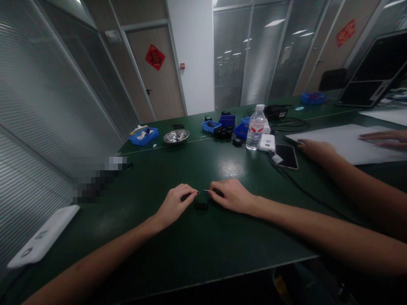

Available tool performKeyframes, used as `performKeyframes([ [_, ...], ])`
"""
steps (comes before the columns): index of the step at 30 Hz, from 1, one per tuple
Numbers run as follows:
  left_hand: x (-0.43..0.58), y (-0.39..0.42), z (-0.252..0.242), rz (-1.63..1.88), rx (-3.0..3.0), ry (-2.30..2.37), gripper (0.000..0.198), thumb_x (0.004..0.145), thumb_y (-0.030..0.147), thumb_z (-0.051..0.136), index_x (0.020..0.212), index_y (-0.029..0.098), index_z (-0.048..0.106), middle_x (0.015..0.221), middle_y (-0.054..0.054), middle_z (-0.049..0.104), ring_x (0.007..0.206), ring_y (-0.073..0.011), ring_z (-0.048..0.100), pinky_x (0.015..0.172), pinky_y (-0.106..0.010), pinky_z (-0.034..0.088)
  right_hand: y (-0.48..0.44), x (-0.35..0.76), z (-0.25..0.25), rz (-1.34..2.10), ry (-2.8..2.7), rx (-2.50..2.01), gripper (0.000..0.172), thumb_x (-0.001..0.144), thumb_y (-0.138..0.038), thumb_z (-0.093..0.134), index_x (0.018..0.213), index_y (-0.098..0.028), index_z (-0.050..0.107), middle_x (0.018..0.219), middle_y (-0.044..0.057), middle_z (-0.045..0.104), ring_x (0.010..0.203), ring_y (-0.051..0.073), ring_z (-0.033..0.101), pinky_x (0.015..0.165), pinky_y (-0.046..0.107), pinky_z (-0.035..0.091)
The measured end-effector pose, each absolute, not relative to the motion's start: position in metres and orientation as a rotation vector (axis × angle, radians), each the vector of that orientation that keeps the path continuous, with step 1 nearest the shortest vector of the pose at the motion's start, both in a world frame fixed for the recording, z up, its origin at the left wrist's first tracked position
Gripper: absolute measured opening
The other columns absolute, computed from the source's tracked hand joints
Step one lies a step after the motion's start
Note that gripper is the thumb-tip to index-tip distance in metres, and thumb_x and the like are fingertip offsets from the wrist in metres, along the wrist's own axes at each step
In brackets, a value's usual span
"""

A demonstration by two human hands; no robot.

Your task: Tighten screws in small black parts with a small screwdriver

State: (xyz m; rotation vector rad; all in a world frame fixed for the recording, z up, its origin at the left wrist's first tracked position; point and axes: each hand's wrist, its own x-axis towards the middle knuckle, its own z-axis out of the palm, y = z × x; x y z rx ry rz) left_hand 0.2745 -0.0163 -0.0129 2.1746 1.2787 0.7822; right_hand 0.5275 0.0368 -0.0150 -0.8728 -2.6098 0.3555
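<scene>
Both my hands rest on the dark green table [190, 245], close together near its middle. My left hand [174, 204] is closed, pinching a small black part between thumb and fingers. My right hand [231, 195] is closed on a thin tool with a black handle, its fine metal tip pointing left toward the left hand's part. Another small black piece [201, 206] lies on the table just below the gap between the two hands.
A co-worker's hands [316, 149] rest by white paper [346, 142] at the right. Nearby are a phone [287, 156], a water bottle [256, 127], blue bins [143, 136], a metal bowl [176, 136] and a white device [43, 237] at the left edge.
</scene>
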Motion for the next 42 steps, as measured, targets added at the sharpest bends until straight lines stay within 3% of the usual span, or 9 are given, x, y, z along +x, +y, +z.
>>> performKeyframes([
  [10,0.261,-0.002,-0.024,0.813,1.875,1.383,0.034,0.095,0.044,0.059,0.115,0.021,0.075,0.104,-0.005,0.076,0.094,-0.0220,0.068,0.085,-0.035,0.052,0.041,0.530,-0.013,0.383,-2.590,-0.951,0.028,0.102,-0.035,0.046,0.103,-0.018,0.068,0.077,0.002,0.066,0.063,0.012,0.055,0.060,0.025,0.033],
  [16,0.258,0.000,-0.027,0.821,1.839,1.382,0.034,0.093,0.041,0.062,0.118,0.022,0.074,0.114,-0.006,0.074,0.099,-0.0226,0.067,0.086,-0.036,0.054,0.040,0.530,-0.012,0.403,-2.604,-0.943,0.029,0.102,-0.036,0.046,0.104,-0.017,0.067,0.079,0.002,0.067,0.064,0.012,0.055,0.060,0.025,0.034],
  [32,0.270,-0.014,-0.015,0.782,1.950,1.390,0.030,0.092,0.042,0.065,0.110,0.021,0.076,0.096,-0.005,0.073,0.078,-0.0175,0.059,0.069,-0.029,0.045,0.041,0.530,-0.015,0.376,-2.622,-0.941,0.030,0.103,-0.037,0.045,0.103,-0.017,0.067,0.079,0.003,0.068,0.064,0.012,0.056,0.061,0.025,0.033],
  [38,0.285,-0.030,-0.009,0.771,2.034,1.232,0.021,0.093,0.034,0.067,0.107,0.023,0.077,0.111,-0.006,0.070,0.099,-0.0192,0.063,0.080,-0.029,0.048,0.043,0.530,-0.019,0.327,-2.625,-0.942,0.029,0.102,-0.038,0.045,0.103,-0.018,0.067,0.079,0.003,0.068,0.063,0.012,0.055,0.060,0.026,0.031],
  [42,0.287,-0.030,-0.013,0.750,2.036,1.223,0.019,0.093,0.030,0.067,0.107,0.023,0.077,0.111,-0.005,0.071,0.099,-0.0178,0.064,0.081,-0.028,0.048,0.044,0.531,-0.019,0.337,-2.627,-0.938,0.029,0.103,-0.038,0.045,0.101,-0.018,0.067,0.079,0.003,0.067,0.064,0.012,0.055,0.061,0.026,0.030],
])
